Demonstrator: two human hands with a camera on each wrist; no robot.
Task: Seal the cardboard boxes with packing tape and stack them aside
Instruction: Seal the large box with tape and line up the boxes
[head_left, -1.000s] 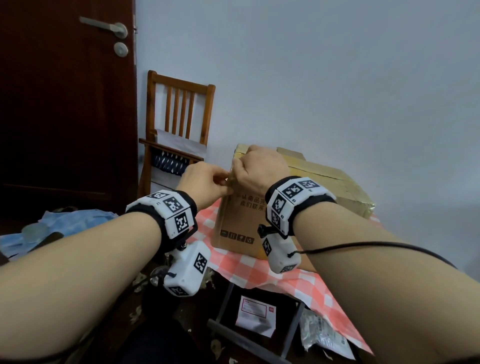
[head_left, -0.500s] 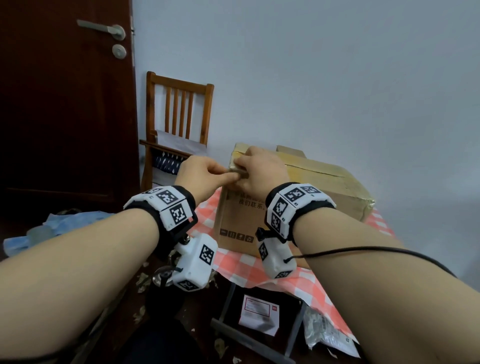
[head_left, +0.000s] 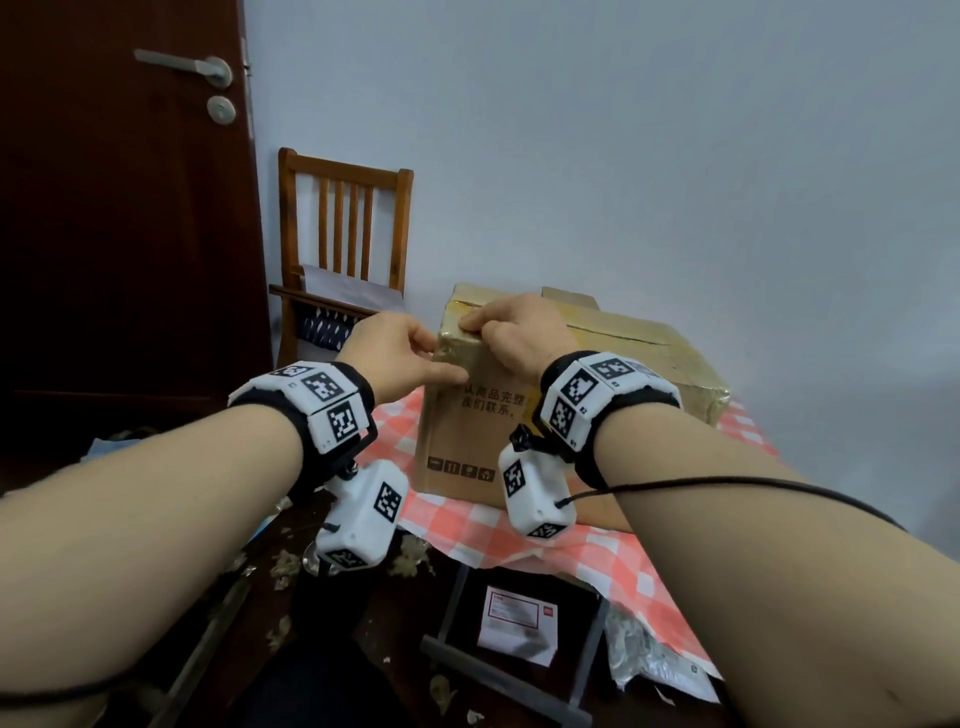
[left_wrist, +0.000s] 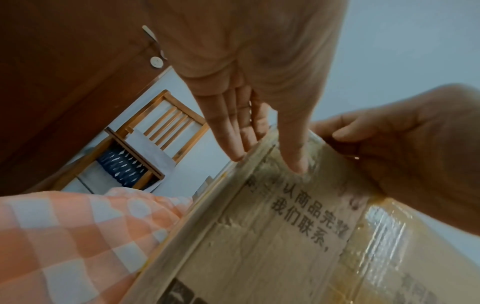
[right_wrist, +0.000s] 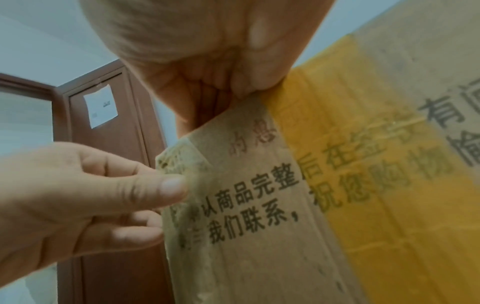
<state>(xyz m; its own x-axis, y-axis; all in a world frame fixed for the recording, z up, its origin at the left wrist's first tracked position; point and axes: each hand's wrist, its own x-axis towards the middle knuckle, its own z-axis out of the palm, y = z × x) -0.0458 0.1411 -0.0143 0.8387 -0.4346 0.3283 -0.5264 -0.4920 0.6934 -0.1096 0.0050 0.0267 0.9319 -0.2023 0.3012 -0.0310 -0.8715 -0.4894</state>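
A brown cardboard box (head_left: 467, 441) with printed text stands on the checkered table. Glossy yellowish packing tape (head_left: 649, 338) covers its top and runs over the near left corner. My left hand (head_left: 439, 358) is at that corner with straight fingers (left_wrist: 233, 131) on the left side. Its thumb (right_wrist: 166, 187) presses the tape on the front face. My right hand (head_left: 514, 332) sits on the near top edge beside it, fingers curled over the edge (right_wrist: 207, 98), thumb (left_wrist: 345, 131) on the front. No tape roll is in view.
The red-and-white checkered cloth (head_left: 519, 525) hangs over the table's near edge. A wooden chair (head_left: 345, 234) stands to the left by a dark door (head_left: 130, 208). A pale wall is close behind the box. Paper (head_left: 519, 623) and scraps lie on the floor under the table.
Both hands were pinched together just in front of the box's corner. They have moved onto it: the left thumb now presses the front face, and the right hand grips the top edge.
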